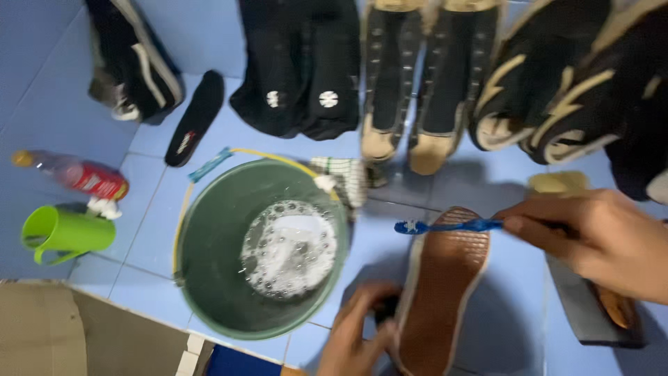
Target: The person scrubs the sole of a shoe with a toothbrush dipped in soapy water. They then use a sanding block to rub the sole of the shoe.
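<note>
I have the shoe turned sole-up on the blue tiles just right of the green bucket, my left hand closed around its near end. It looks light, with a rubbery brown sole that gives a little, and it is probably slick when wet, so I judge the rim by the heel to be the firmest place to grip. My right hand is closed on the handle of a blue toothbrush, whose head hangs over the toe end; thin and stiff, it is best pinched well back.

The bucket holds sudsy water. Left of the bucket lies a clear bottle with a red label band, and a lime green mug below it. Beyond the bucket, dark shoes lean in a row, with a loose black insole at the left.
</note>
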